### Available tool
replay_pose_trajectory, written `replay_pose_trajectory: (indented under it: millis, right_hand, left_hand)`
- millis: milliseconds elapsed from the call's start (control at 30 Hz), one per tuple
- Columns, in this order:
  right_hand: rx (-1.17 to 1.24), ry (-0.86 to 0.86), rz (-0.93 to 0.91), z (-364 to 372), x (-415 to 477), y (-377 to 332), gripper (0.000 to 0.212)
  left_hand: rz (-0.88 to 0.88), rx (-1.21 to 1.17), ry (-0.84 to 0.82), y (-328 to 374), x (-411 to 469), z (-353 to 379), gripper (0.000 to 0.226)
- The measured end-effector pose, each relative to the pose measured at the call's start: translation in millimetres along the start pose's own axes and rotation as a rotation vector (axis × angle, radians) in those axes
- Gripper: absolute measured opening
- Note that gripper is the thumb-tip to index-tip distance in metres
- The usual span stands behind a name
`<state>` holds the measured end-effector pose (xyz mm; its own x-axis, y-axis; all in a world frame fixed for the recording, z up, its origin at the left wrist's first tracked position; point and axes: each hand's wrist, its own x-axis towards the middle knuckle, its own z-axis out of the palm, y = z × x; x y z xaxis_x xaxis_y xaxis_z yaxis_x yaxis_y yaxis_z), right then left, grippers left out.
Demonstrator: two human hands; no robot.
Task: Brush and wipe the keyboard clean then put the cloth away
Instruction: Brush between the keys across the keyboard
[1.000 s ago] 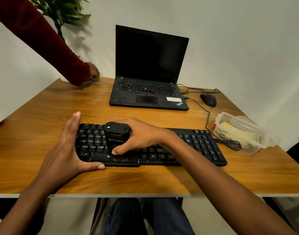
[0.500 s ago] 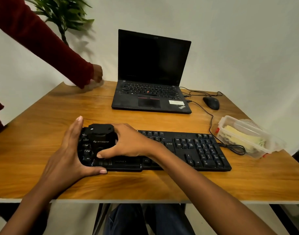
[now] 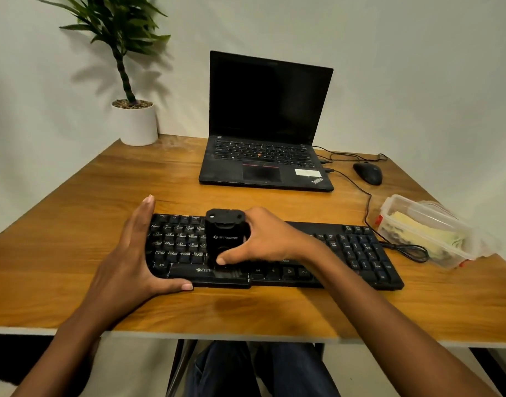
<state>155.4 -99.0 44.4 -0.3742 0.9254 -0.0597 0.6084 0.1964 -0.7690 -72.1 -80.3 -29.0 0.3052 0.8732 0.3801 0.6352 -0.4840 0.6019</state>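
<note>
Keyboard (image 3: pixel 360 253): 1, its end braced by left hand (image 3: pixel 125 259), fingers straight; right hand (image 3: pixel 271 239) grips 1 brush (image 3: pixel 224 236) on the keys.

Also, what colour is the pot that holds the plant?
The pot is plain white; the head view, the only one, shows it clearly.

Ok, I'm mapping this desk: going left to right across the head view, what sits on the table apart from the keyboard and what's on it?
In order: potted plant → laptop → mouse → clear plastic container.
</note>
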Motion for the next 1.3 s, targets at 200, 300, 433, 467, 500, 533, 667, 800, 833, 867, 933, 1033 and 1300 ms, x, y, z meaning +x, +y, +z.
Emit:
replay_pose_trajectory:
  millis: [200, 300, 433, 467, 500, 533, 667, 800, 833, 867, 933, 1033, 1300]
  right_hand:
    - [0.057, 0.022, -0.097, 30, 26, -11, 0.035]
    - [0.038, 0.053, -0.158, 47, 37, -18, 0.037]
    - [0.041, -0.034, -0.138, 38, 36, -21, 0.036]
    - [0.059, -0.028, -0.135, 30, 35, -22, 0.034]
    - [0.09, 0.011, -0.137, 22, 35, -23, 0.032]
    - [0.124, 0.068, -0.138, 17, 35, -24, 0.03]
    - [0.114, 0.07, -0.137, 26, 37, -23, 0.026]
    - [0.095, -0.009, -0.079, 16, 26, -16, 0.029]
    - [0.15, 0.074, -0.063, 6, 20, -14, 0.028]
    - [0.22, 0.193, -0.049, -5, 15, -10, 0.027]
    - [0.435, 0.446, -0.032, -25, 6, 2, 0.022]
    - [0.739, 0.681, -0.038, -45, -8, 25, 0.016]
    - [0.996, 0.652, 0.003, -50, -34, 62, 0.042]
  left_hand:
    - [0.023, -0.038, -0.013, -1, -2, 1, 0.138]
    - [0.019, -0.078, -0.007, -2, -3, 1, 0.139]
    - [0.036, -0.07, -0.016, -2, -2, 0, 0.141]
    - [0.044, -0.058, -0.017, -3, -2, 0, 0.141]
    - [0.042, -0.052, -0.016, -3, -1, 1, 0.139]
    - [0.034, -0.052, -0.014, -3, -1, 1, 0.137]
    - [0.036, -0.068, 0.001, -5, -2, 1, 0.137]
    - [0.043, -0.066, 0.006, -6, -3, 0, 0.136]
    - [0.047, -0.067, 0.005, -6, -2, 1, 0.136]
    - [0.058, -0.059, 0.007, -6, -2, 1, 0.135]
    - [0.081, -0.016, 0.005, -6, -1, 1, 0.134]
    - [0.074, 0.081, -0.014, -10, 0, 3, 0.127]
    - [0.389, 0.282, 0.272, 30, -28, 45, 0.035]
